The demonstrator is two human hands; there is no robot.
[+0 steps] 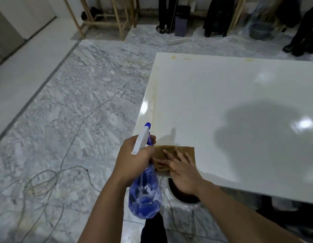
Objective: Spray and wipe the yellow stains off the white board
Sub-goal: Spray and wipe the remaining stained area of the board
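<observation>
- Board [239,95]: yellow stains [153,95] along its left edge.
- Left hand [134,160]: fingers clenched around spray bottle [145,195].
- Right hand [183,174]: fingers spread flat on brown cloth [173,153].

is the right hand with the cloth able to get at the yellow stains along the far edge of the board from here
Probably not without stepping along. The right hand presses the cloth at the near corner; the far-edge stains lie across the bare white board, nothing blocking.

board [231,95] glossy, smooth | bottle [145,195] clear plastic | rag [171,153] matt cloth
</observation>
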